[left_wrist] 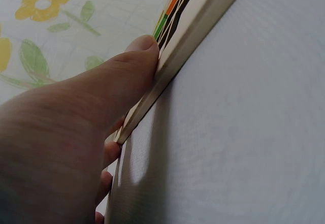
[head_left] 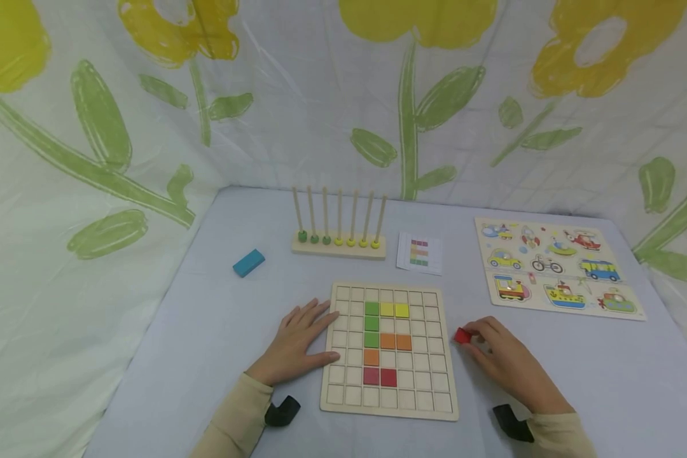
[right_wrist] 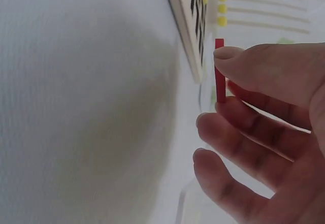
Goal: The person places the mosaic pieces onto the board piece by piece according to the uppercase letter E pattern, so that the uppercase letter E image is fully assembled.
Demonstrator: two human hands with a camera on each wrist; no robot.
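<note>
A wooden grid board [head_left: 427,366] lies in the middle of the table with green, yellow, orange and red square tiles in some of its cells. Fingers spread, my left hand [head_left: 298,346] rests at the board's left side, its thumb and a fingertip touching the rim; the left wrist view has the thumb on the board's edge [left_wrist: 175,56]. To the right of the board, my right hand [head_left: 506,362] pinches a red tile [head_left: 462,336] between thumb and fingers. In the right wrist view this red tile [right_wrist: 220,76] is seen edge-on, apart from the board.
Behind the board stands a wooden peg stand [head_left: 339,249] with green and yellow beads. Printed pattern cards [head_left: 435,254] lie to its right. A picture puzzle board [head_left: 561,267] occupies the right side, and a blue block [head_left: 249,263] sits at the left.
</note>
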